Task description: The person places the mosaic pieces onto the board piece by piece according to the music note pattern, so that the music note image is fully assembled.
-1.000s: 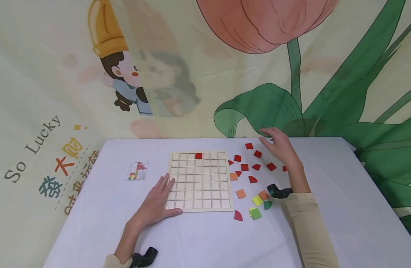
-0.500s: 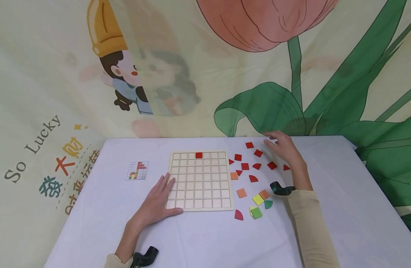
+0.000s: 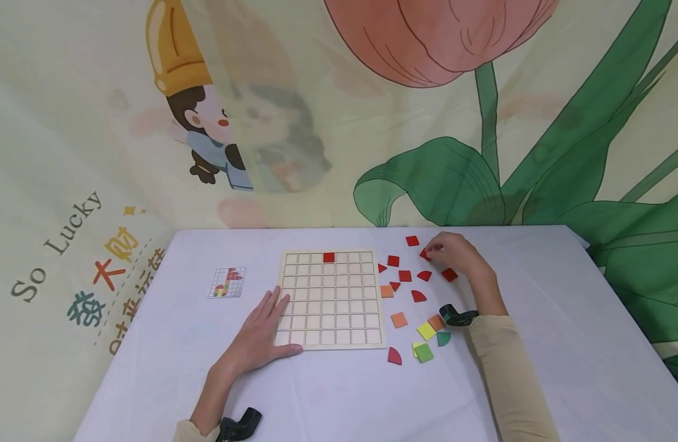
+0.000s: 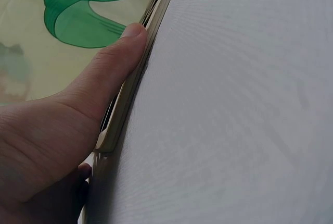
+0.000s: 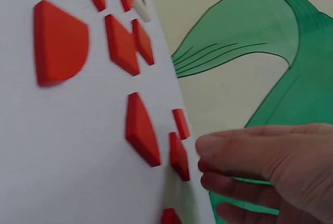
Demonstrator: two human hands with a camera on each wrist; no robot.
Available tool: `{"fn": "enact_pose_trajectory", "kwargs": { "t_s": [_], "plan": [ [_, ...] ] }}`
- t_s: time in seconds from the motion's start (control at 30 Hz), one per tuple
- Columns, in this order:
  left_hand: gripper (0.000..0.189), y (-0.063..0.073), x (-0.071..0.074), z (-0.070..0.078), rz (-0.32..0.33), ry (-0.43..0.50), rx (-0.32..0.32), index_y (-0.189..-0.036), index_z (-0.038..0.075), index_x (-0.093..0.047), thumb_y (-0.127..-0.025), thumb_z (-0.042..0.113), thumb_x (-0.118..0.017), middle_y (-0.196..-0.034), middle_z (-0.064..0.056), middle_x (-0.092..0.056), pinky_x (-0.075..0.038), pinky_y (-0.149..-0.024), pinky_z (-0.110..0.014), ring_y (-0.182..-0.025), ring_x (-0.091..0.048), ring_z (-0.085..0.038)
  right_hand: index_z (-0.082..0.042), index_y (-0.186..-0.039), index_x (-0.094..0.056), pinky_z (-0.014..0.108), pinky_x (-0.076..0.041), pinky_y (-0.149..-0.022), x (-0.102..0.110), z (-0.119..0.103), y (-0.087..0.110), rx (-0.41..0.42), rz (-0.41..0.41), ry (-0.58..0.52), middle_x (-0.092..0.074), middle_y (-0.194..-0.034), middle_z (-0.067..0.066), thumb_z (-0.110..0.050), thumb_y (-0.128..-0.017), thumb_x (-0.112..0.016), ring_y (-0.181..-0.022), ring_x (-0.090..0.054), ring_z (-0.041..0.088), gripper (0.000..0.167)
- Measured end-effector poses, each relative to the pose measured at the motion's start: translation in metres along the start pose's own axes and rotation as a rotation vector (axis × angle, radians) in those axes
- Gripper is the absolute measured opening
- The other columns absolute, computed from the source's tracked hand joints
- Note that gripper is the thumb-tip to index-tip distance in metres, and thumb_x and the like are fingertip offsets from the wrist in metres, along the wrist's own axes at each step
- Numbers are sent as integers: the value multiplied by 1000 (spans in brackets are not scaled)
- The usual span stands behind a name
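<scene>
In the head view, my left hand (image 3: pixel 259 334) rests on the lower left corner of a pale wooden grid board (image 3: pixel 380 341), fingers along its left side and thumb on the front edge. The left wrist view shows the thumb (image 4: pixel 104 73) lying on the board's rim (image 4: pixel 122 101). One red square (image 3: pixel 329 257) sits in the board's top row. My right hand (image 3: pixel 454 253) is at a loose red square tile (image 3: pixel 424 253) right of the board. Seen from the right wrist, its fingertips (image 5: pixel 208 146) are beside the square tile (image 5: pixel 179 159), with no grip visible.
Several red squares, triangles and quarter-circles lie right of the board, with orange (image 3: pixel 399 320), yellow (image 3: pixel 426 331) and green (image 3: pixel 424 352) pieces nearer the front. A printed pattern card (image 3: pixel 226 282) lies to the left. A patterned cloth hangs behind the table.
My right hand has come down and toward the front from the table's back edge, and its fingertips are now at a red square tile. The left hand stays on the board.
</scene>
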State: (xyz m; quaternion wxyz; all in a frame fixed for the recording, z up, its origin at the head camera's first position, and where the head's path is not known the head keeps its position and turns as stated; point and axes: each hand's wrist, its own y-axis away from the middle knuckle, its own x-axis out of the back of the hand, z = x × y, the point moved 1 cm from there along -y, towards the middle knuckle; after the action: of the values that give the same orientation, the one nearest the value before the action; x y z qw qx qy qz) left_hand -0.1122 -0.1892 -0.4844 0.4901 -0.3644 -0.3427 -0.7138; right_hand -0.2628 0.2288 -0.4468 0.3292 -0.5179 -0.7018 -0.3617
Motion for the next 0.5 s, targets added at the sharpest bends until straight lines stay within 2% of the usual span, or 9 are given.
{"fn": "enact_pose_trajectory", "kwargs": {
  "t_s": [0.17,0.5],
  "plan": [
    [109,0,-1,-1,-3,-5,-3,-154,7,-24,-74,61,-73,-164,-15,-9,-18,-119,-59,-152,-7,-37,-1,-111,-69,45,-56,-88,-6,1,-2,-11,-35,52,-67,-112,19,-11,-90,-67,-105,-60,33,24],
    [109,-1,-1,-1,-2,-4,-1,-154,7,-23,-74,61,-73,-165,-14,-8,-17,-120,-58,-152,-7,-36,-3,-110,-68,42,-58,-82,-10,0,-7,-1,-19,97,-66,-108,17,-12,-87,-71,-101,-60,31,25]
  ]
}}
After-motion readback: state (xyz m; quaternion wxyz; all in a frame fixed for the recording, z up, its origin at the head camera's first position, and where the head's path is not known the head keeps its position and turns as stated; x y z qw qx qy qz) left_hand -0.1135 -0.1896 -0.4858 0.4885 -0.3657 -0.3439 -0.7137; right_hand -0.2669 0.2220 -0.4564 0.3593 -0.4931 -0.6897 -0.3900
